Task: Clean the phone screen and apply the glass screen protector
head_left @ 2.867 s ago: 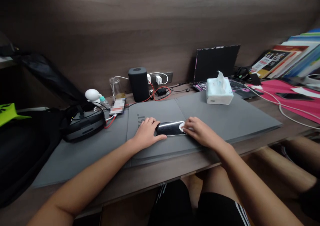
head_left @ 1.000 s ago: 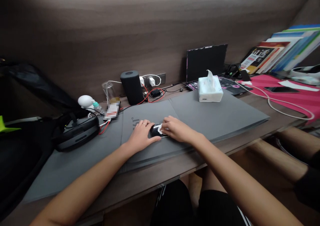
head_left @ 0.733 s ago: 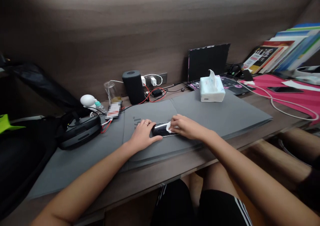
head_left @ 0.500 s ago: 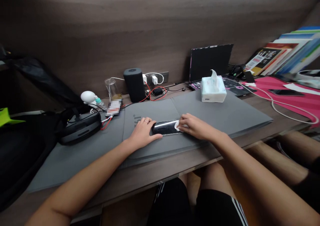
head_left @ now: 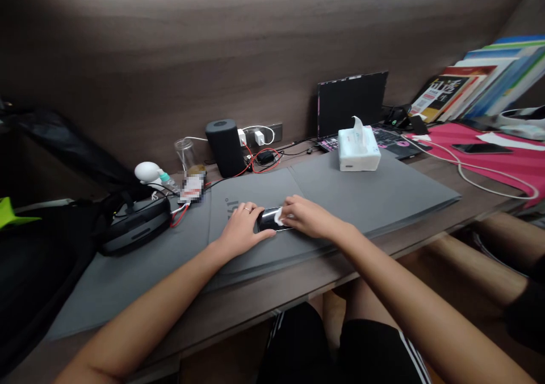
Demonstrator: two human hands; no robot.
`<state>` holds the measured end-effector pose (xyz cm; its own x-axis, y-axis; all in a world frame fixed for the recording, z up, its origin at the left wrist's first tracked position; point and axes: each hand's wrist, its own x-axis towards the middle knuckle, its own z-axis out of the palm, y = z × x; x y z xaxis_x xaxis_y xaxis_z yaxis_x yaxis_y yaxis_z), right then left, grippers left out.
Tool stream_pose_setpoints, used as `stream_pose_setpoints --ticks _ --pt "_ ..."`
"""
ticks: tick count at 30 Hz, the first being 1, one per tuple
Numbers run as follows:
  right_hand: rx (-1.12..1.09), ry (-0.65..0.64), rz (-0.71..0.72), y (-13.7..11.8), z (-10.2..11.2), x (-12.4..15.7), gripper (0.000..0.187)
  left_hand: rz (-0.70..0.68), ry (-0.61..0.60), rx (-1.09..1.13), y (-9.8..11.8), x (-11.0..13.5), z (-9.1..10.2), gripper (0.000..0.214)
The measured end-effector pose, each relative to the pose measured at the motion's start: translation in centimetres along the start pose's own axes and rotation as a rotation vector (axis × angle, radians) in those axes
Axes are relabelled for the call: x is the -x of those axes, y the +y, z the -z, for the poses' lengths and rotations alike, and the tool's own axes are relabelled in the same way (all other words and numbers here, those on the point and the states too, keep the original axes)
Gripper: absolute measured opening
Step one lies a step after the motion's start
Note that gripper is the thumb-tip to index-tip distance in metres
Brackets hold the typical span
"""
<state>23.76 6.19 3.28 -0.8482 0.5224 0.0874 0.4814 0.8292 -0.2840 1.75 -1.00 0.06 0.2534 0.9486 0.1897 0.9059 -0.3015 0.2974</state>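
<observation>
A smartphone [head_left: 268,219] with a dark glossy screen lies flat on the grey mat [head_left: 332,202]. My left hand [head_left: 242,228] grips its left end, thumb along the near edge and fingers at the far edge. Pinched in my right hand [head_left: 309,216] is a white tissue [head_left: 279,216], pressed on the middle of the screen. That hand covers the phone's right part. Behind and to the right stands a tissue pack [head_left: 359,150] with one sheet sticking up.
An open laptop [head_left: 352,106] stands behind the tissue pack. At the back are a black speaker [head_left: 225,148], a glass jar [head_left: 187,156] and tangled cables. A headset [head_left: 138,225] sits left. Books [head_left: 477,83], a pink sheet [head_left: 443,137] and another phone [head_left: 481,148] are at right. Another person's leg [head_left: 481,265] shows below.
My right hand has slid the tissue left along the screen, toward my left hand. My left hand keeps its hold on the phone. The view has shifted slightly.
</observation>
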Motion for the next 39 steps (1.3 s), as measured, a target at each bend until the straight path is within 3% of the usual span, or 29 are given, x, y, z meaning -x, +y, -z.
stream_pose_setpoints --ticks 3,6,9,14,17,25,28,31,36,39 --pt "-0.036 0.007 -0.045 2.7 1.1 2.6 0.025 0.015 0.002 0.014 0.0 0.0 0.1 0.059" --pt "-0.072 0.014 -0.107 3.7 1.7 3.3 0.025 0.015 0.006 0.013 0.0 0.0 0.2 0.059" --pt "-0.044 0.016 -0.102 2.3 1.1 1.8 0.021 0.004 0.012 0.005 0.0 0.0 0.2 0.057" --pt "-0.021 0.024 -0.014 -2.3 -1.0 -2.5 0.018 -0.021 0.008 -0.017 -0.1 0.0 0.1 0.049" --pt "-0.03 0.025 0.012 -3.1 -1.5 -3.2 0.017 -0.029 0.004 -0.032 -0.1 0.0 0.1 0.046" --pt "-0.086 0.035 -0.099 3.5 0.7 3.1 0.024 0.011 0.0 0.008 0.0 -0.1 0.4 0.057" --pt "-0.074 0.059 -0.128 4.3 1.1 4.0 0.026 0.025 -0.003 0.007 0.0 -0.1 0.4 0.058" --pt "-0.063 0.087 -0.102 2.7 0.3 2.5 0.025 0.015 0.001 -0.003 -0.1 -0.1 0.3 0.058" --pt "-0.072 0.076 0.01 -2.0 -1.7 -2.4 0.018 -0.02 0.017 -0.032 -0.2 -0.1 0.1 0.049" --pt "-0.081 0.063 0.047 -3.1 -2.1 -3.7 0.016 -0.023 0.012 -0.032 -0.2 -0.1 0.0 0.045"
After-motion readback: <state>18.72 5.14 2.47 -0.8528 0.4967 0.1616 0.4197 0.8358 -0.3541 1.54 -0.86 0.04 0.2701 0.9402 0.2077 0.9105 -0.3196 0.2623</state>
